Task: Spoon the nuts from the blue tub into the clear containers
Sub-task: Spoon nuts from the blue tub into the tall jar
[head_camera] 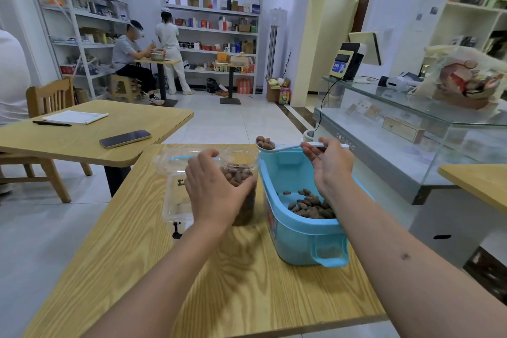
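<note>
A: Under both hands, what carries everything?

B: A light wood-grain counter [247,296], with both bare forearms reaching out over it.

A: And the biggest thing on it?

B: The light blue plastic tub [301,239] with a handle on its near end, directly below the right hand [330,166]. A shallow heap of brown oval nuts [310,204] lies in its bottom, under that wrist.

A: What sits by the left hand?

B: To its outer side, a clear rectangular plastic box [175,200] with a black latch; just beyond the fingertips lies a clear lid [175,158] with a blue strip. I cannot tell what the box holds.

A: What is the left hand doing?

B: The left hand [214,189] is wrapped round a clear round plastic jar [241,173], open at the top, upright, touching the tub's side. The jar is mostly filled with nuts.

A: And the right?

B: Palm turned up, fingers pinched on the handle of a white plastic spoon [277,146]. The spoon runs from that hand toward the left hand, its bowl raised just beyond and above the jar's mouth, over the tub's far corner.

A: Is the spoon loaded?

B: Yes, a few nuts sit heaped in its bowl.
</note>
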